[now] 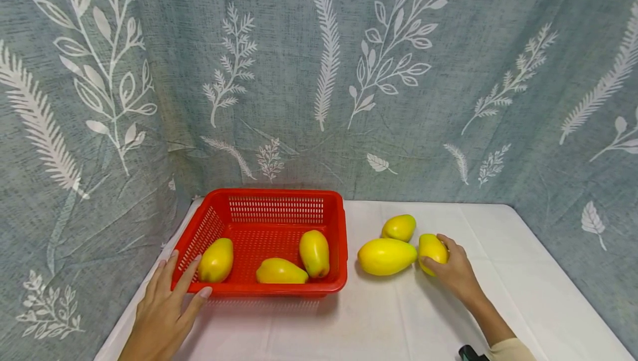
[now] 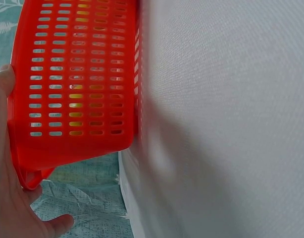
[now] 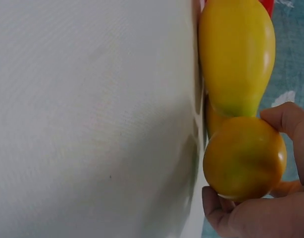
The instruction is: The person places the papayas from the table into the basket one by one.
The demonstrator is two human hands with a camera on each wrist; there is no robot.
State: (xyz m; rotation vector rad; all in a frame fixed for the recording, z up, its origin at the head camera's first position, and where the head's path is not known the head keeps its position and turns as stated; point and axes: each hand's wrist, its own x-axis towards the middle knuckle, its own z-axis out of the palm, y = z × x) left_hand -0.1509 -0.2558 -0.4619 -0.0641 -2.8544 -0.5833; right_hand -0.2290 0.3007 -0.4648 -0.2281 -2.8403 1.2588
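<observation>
At the front left corner of a red plastic basket (image 1: 279, 290), my left hand (image 1: 161, 311) rests on the rim with fingers spread. In the left wrist view its fingers lie about the corner of the slotted wall. Three yellow mangoes lie inside: one at the left (image 1: 216, 261), one along the front (image 1: 281, 271) and one at the right (image 1: 314, 253). My right hand (image 1: 458, 272) grips another mango (image 3: 243, 158) between thumb and fingers, right of the basket. Its rounded end faces the right wrist camera.
A large yellow mango (image 1: 386, 257) lies between the basket and my right hand, its tip close to the held one. Behind it is a smaller mango (image 1: 399, 228). The white tablecloth (image 1: 369, 322) reaches a grey-green leaf-print curtain (image 1: 289, 101) at the back and sides.
</observation>
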